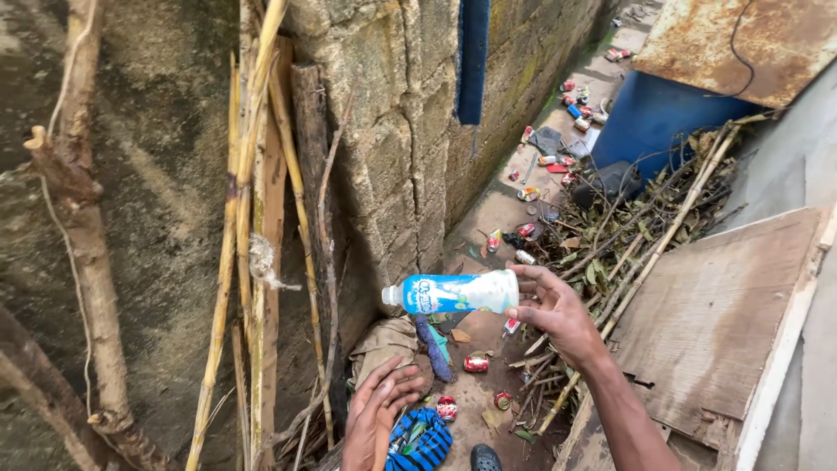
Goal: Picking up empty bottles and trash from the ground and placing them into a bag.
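One white plastic bottle (453, 293) with a blue label lies sideways in the air at the centre of the scene, its small cap end pointing left toward the wall; the right hand (551, 314) grasps it by the base, fingers curled around the wide end. The left hand (377, 417) hangs lower and nearer, fingers loosely spread and holding nothing, just above one blue striped bag (425, 440) on the ground. Around that bag lie three crushed red cans (476, 363) close by (many more cans, too small to count exactly, trail off along the far strip of ground). One dark shoe toe (485, 457) shows at the near edge. A bundle of long bamboo sticks (248, 244) leans upright against the rough stone wall (392, 139) on the left, beside one thicker bare branch (83, 235). To the right sits a heap of cut stalks and dry leaves (641, 227), one blue drum (663, 113) behind it under one rusty metal sheet (741, 44), and one flat wooden board (724, 314) nearer. The ground is a narrow outdoor concrete alley (497, 209), damp, littered and running away to the far right
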